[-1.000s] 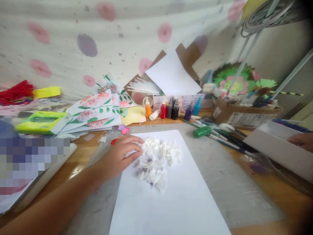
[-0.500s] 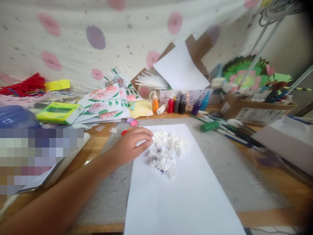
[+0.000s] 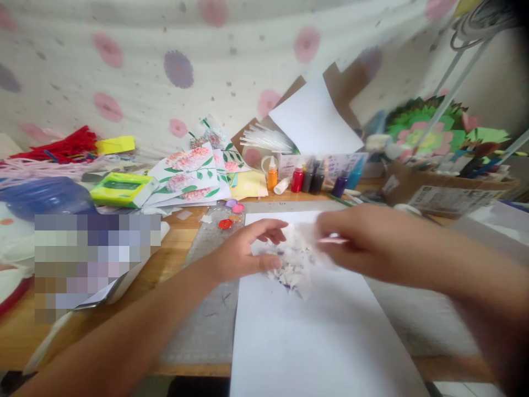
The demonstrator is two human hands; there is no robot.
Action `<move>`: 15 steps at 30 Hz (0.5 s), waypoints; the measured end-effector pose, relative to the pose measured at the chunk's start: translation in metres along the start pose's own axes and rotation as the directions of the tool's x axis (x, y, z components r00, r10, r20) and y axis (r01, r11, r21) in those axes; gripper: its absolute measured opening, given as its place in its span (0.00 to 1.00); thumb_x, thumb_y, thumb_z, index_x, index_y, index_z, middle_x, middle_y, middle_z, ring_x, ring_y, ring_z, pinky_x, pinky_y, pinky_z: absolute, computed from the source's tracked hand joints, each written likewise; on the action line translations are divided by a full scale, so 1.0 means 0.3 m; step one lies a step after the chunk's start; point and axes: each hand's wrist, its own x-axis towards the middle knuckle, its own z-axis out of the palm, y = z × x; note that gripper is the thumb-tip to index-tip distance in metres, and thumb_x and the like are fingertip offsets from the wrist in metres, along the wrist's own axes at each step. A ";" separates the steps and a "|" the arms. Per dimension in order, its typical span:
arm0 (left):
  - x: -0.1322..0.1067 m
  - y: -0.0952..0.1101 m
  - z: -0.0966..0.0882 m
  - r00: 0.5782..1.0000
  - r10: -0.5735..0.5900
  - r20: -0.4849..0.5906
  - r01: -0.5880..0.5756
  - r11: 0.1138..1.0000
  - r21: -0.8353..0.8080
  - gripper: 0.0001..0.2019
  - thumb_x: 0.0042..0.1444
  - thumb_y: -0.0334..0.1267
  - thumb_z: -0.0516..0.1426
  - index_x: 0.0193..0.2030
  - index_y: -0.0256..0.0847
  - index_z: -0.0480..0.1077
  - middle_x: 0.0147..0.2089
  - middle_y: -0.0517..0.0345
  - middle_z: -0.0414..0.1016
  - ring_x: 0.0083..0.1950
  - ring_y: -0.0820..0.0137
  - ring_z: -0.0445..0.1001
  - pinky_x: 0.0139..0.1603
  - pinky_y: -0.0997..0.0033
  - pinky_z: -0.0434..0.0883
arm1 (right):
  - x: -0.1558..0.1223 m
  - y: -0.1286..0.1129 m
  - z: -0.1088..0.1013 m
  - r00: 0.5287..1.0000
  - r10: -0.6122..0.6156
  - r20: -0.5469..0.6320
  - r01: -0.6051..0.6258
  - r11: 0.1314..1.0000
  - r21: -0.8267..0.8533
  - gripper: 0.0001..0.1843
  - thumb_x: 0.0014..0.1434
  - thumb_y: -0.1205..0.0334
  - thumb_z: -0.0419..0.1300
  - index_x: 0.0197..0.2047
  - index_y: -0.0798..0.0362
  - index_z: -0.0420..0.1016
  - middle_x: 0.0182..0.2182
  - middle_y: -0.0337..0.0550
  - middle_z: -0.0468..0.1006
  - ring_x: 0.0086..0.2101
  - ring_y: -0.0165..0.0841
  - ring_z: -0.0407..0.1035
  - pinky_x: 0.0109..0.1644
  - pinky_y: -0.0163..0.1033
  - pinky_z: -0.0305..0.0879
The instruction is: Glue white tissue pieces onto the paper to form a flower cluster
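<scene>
A ruffled cluster of white, tissue-like paper pieces [image 3: 294, 273] lies on a long white paper sheet [image 3: 297, 336], with hints of purple among the pieces. My left hand [image 3: 252, 251] is at the cluster's left side, thumb and fingers curved and apart, the thumb tip against its edge. My right hand [image 3: 363, 242] is over the cluster's right side, smeared by motion. Its fingers are curled in towards the thumb; a whitish blur shows at the fingertips, and I cannot make out what they hold. The right hand hides part of the cluster.
Under the sheet lies a grey cutting mat [image 3: 198, 309] on a wooden table. Behind stand paint bottles [image 3: 296, 180] in several colours. Small paint caps [image 3: 225, 224] sit left of the sheet. A yellow-green box [image 3: 122, 190], painted flower sheets [image 3: 184, 182] and a cardboard box [image 3: 446, 190] surround the work area.
My right hand has come in from the right over the white cluster. My left hand has its thumb and fingers spread wider. The view has shifted, moving the scene rightwards.
</scene>
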 end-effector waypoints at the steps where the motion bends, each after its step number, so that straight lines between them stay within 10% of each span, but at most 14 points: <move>1: -0.002 -0.004 0.007 0.999 -0.028 0.015 0.029 0.997 -0.068 0.29 0.45 0.43 0.61 0.54 0.42 0.58 0.49 0.52 0.68 0.48 0.65 0.67 0.49 0.65 0.64 | 0.078 -0.040 0.009 0.997 -0.064 0.036 0.063 0.998 0.030 0.07 0.53 0.64 0.52 0.24 0.54 0.63 0.19 0.35 0.64 0.20 0.23 0.55 0.22 0.31 0.47; 6: -0.001 -0.022 0.031 0.970 -0.242 -0.027 0.222 0.925 -0.308 0.22 0.46 0.43 0.60 0.47 0.41 0.62 0.40 0.55 0.70 0.37 0.69 0.70 0.34 0.72 0.68 | 0.227 -0.081 0.106 0.996 -0.086 0.015 0.081 0.972 0.219 0.07 0.51 0.65 0.49 0.23 0.54 0.56 0.18 0.33 0.61 0.20 0.23 0.54 0.23 0.30 0.47; 15: 0.007 -0.026 0.029 0.950 -0.302 -0.085 0.286 0.945 -0.157 0.13 0.51 0.44 0.54 0.25 0.35 0.63 0.23 0.62 0.63 0.24 0.78 0.61 0.23 0.79 0.59 | 0.191 0.004 0.173 0.998 0.008 0.068 -0.031 0.936 0.350 0.12 0.52 0.62 0.51 0.20 0.54 0.52 0.17 0.32 0.55 0.20 0.23 0.50 0.23 0.30 0.47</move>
